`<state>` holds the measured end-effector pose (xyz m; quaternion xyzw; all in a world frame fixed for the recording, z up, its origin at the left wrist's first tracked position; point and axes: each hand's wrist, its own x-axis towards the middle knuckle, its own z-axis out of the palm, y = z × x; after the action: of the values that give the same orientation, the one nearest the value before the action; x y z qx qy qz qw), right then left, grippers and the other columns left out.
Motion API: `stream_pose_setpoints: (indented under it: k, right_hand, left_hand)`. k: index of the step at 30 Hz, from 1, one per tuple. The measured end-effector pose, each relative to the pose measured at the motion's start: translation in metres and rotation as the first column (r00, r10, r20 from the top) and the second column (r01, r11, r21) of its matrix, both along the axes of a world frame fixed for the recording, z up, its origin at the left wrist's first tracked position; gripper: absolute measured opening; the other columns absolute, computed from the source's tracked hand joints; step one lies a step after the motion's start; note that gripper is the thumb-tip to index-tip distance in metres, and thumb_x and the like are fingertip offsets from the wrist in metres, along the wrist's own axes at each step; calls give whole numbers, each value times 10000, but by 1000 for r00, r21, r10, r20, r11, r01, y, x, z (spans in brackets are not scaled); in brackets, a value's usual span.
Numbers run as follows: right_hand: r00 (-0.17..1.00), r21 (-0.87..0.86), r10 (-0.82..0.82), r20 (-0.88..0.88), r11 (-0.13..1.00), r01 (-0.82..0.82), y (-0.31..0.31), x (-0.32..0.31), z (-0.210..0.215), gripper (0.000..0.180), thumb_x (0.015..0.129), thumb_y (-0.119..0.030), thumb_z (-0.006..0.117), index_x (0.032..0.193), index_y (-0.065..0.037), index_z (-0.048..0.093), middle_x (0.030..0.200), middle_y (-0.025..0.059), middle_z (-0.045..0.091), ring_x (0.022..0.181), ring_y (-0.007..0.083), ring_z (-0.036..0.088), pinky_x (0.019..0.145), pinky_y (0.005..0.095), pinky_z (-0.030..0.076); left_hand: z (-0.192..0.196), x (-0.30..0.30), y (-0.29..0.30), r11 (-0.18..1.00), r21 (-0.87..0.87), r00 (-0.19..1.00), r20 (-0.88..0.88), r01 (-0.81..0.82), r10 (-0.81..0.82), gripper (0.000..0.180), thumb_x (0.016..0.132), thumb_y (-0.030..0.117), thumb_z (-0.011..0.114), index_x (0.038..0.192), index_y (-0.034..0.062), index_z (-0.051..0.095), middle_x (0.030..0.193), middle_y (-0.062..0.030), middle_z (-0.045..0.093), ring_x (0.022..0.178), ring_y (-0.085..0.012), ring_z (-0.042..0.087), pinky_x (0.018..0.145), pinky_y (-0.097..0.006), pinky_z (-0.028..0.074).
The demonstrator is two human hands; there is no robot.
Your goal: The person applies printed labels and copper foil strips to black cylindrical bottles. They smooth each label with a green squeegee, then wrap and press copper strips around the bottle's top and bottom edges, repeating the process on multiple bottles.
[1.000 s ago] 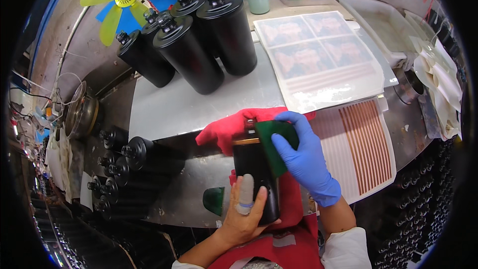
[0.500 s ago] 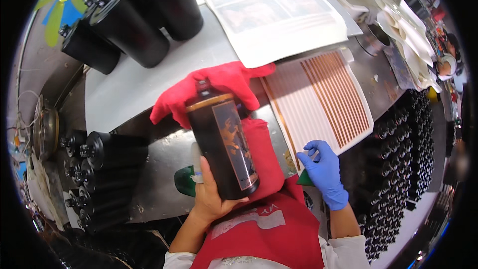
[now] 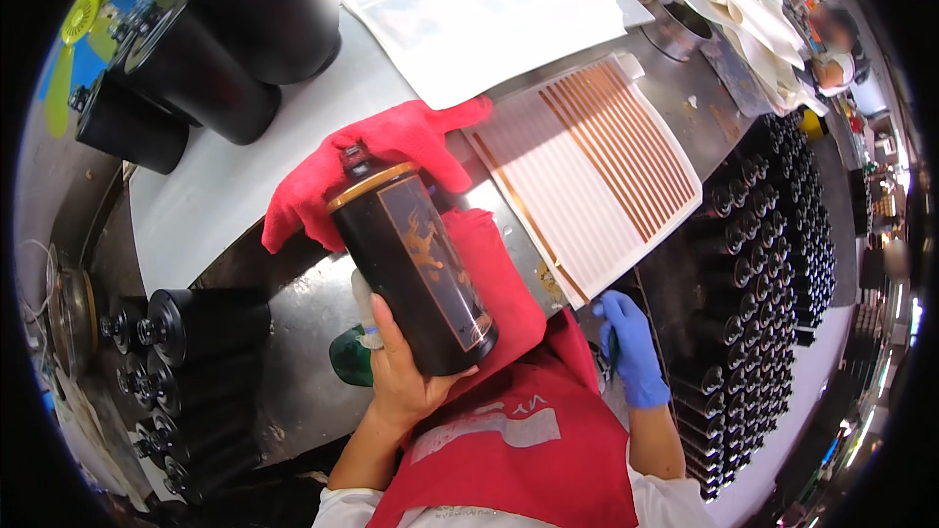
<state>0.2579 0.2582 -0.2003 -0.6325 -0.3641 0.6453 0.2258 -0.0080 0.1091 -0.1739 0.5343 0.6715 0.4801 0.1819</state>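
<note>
The left hand [image 3: 401, 381], bare, with a pale cover [image 3: 363, 303] on one finger, is closed around the lower part of a black bottle [image 3: 411, 264]. This bottle is tilted, with its neck toward the upper left; it has a golden ring at the shoulder and a dark picture panel. The right hand [image 3: 634, 357], in a blue glove, is near the table edge with bent fingers; some dark green shows there, but I cannot tell whether they grip it. Beside the left hand, a green piece [image 3: 349, 356] lies on the metal table [image 3: 303, 332]. A red cloth [image 3: 298, 198] lies behind the bottle. To the right of the cloth is a sheet with copper stripes [image 3: 611, 152]. Farther away are white sheets [image 3: 479, 24] and, at upper left, large black bottles [image 3: 205, 68].
</note>
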Motion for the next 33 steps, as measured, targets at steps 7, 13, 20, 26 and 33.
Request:
stream_pose_setpoints:
  k: [7,13,20,26,33]
  right_hand:
    - [990,97,28,138,994,-42,-4,-28,2,245,818,-230,676,740,2,658,647,20,609,537,53,483,513,198,369]
    - [950,327,91,298,925,-192,-16,-34,63,127,818,-52,614,873,50,668,699,23,637,617,51,544,583,193,435]
    - [441,477,677,589,150,-866,7,-81,185,60,728,-62,673,774,-69,636,669,60,597,478,151,575,471,235,447]
    - [467,678,771,432,64,-733,34,-72,225,62,630,-17,666,662,-55,630,638,54,615,487,168,586,470,246,448]
    - [708,487,696,119,581,-653,72,-33,161,35,674,28,556,641,18,556,615,76,579,491,87,509,461,196,384]
  left_hand:
    - [12,0,4,997,55,996,75,46,-50,1127,690,122,774,1408,-64,-75,1267,-221,472,1087,-329,539,948,-370,393]
    - [17,2,-8,999,-51,998,53,-18,21,1138,703,286,783,1413,-67,-33,1339,-276,392,1219,-391,431,1014,-428,323]
    - [84,17,28,946,204,959,-179,252,-217,668,826,400,617,1271,-69,450,1197,-208,539,1185,-401,455,1051,-522,241]
    - [109,31,52,819,327,685,449,471,-574,255,889,257,577,736,61,517,651,-32,475,620,-216,402,770,-350,349]
    - [98,26,-20,985,-55,880,458,166,-123,60,835,136,631,820,78,632,758,-16,613,681,-159,545,788,-296,341]
